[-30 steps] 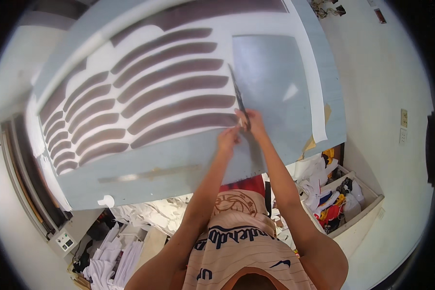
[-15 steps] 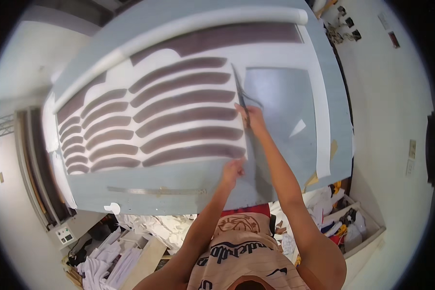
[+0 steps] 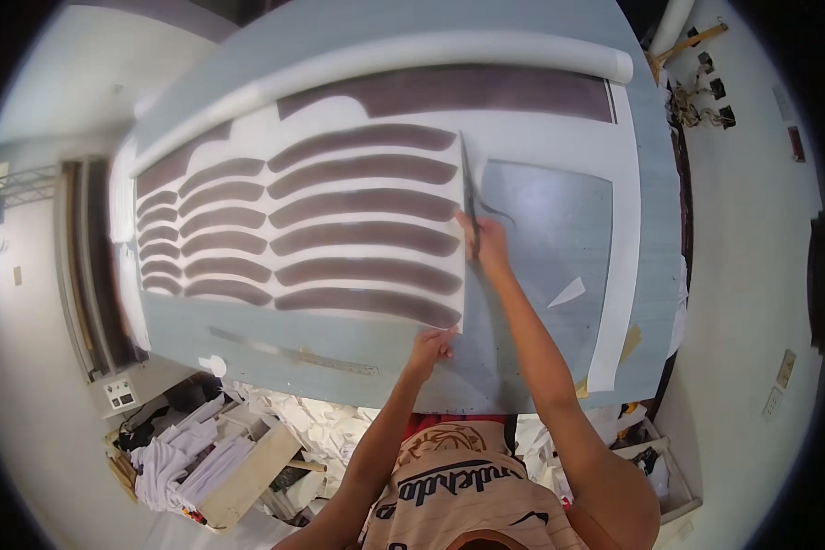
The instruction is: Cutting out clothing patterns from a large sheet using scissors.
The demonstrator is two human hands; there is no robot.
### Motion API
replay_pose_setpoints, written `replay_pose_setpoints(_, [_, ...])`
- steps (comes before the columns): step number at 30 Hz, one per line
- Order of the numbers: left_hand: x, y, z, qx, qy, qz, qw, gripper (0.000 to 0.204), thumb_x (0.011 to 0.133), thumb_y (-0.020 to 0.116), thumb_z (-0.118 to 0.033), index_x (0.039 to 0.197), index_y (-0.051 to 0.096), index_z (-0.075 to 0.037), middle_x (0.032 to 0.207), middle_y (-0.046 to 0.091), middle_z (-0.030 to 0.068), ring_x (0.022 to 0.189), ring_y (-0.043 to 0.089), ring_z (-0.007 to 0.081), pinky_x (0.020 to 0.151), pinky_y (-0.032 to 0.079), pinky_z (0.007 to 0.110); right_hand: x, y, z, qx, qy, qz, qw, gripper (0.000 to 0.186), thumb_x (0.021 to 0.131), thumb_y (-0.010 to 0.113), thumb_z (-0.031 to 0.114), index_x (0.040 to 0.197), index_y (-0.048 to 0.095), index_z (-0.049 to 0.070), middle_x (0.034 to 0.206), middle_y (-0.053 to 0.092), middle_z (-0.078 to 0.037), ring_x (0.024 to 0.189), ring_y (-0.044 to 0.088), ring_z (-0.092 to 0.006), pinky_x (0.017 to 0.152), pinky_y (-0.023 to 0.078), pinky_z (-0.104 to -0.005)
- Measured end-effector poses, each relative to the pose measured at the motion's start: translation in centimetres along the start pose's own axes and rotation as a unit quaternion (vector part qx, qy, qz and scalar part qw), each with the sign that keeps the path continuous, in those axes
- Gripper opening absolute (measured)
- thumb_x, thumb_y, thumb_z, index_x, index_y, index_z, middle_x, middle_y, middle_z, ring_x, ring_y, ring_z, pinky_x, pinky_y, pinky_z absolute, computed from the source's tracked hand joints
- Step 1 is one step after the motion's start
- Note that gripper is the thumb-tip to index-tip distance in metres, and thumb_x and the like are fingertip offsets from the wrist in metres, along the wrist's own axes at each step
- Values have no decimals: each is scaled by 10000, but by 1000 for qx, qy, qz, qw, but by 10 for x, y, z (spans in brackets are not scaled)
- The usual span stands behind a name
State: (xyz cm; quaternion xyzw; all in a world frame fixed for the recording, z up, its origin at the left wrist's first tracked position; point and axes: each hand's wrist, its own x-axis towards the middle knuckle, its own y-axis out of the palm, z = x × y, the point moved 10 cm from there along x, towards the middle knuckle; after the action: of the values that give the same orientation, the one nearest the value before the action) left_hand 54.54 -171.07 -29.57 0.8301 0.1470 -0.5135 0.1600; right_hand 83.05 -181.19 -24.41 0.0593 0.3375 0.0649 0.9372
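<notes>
A white sheet (image 3: pixel 367 290) printed with rows of dark, curved brown bands lies over the pale blue table. My right hand (image 3: pixel 487 243) is closed round the dark handles of a pair of scissors (image 3: pixel 468 179), whose long blade points away from me along the sheet's right edge. Beside the blade, a thin dark curved piece bends to the right; whether it is part of the scissors I cannot tell. My left hand (image 3: pixel 431 352) pinches the sheet's near right corner with its fingertips; its other fingers are curled.
A white roll (image 3: pixel 412 55) runs along the far side. A metal ruler (image 3: pixel 325 360) lies at the near left, and a white paper triangle (image 3: pixel 568 292) to the right. Paper scraps (image 3: pixel 316 417) and folded white fabric (image 3: pixel 179 454) fill the space below the table (image 3: pixel 559 220).
The whole view has shifted and tilted slightly, so the table appears turned. My right hand keeps hold of the scissors by the sheet's edge, and my left hand stays at the near corner.
</notes>
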Motion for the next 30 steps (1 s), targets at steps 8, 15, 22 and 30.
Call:
replay_pose_setpoints(8, [-6, 6, -5, -25, -2, 10, 1000, 290, 929, 753, -294, 826, 680, -32, 622, 474, -14, 554, 517, 111, 537, 431, 251, -15, -11, 14, -48, 16, 47, 998, 560, 848, 795, 508, 589, 503, 107, 499, 487, 6, 383, 460, -101, 390, 357, -262])
replay_pose_setpoints(15, [-5, 3, -8, -25, 1, -14, 1000, 253, 936, 744, -242, 815, 672, -31, 638, 500, -15, 564, 491, 103, 574, 454, 264, -75, -96, 59, -74, 111, 134, 982, 443, 921, 742, 365, 643, 534, 91, 530, 492, 14, 401, 465, -84, 395, 333, -259])
replay_pose_setpoints(22, [-8, 5, -9, -83, 3, -5, 997, 262, 941, 738, -234, 762, 626, -80, 662, 512, -20, 618, 535, 111, 628, 459, 271, 35, -123, 129, -333, 84, 252, 905, 397, 963, 657, 402, 729, 561, 95, 594, 526, 14, 441, 485, -81, 447, 362, -246])
replay_pose_setpoints(30, [-10, 2, -3, -75, 17, -31, 997, 243, 938, 733, -251, 852, 693, -27, 670, 565, 8, 628, 592, 128, 637, 438, 261, 95, -88, 139, -405, 63, 284, 867, 420, 954, 659, 413, 691, 547, 106, 548, 484, 24, 441, 463, -78, 470, 333, -251])
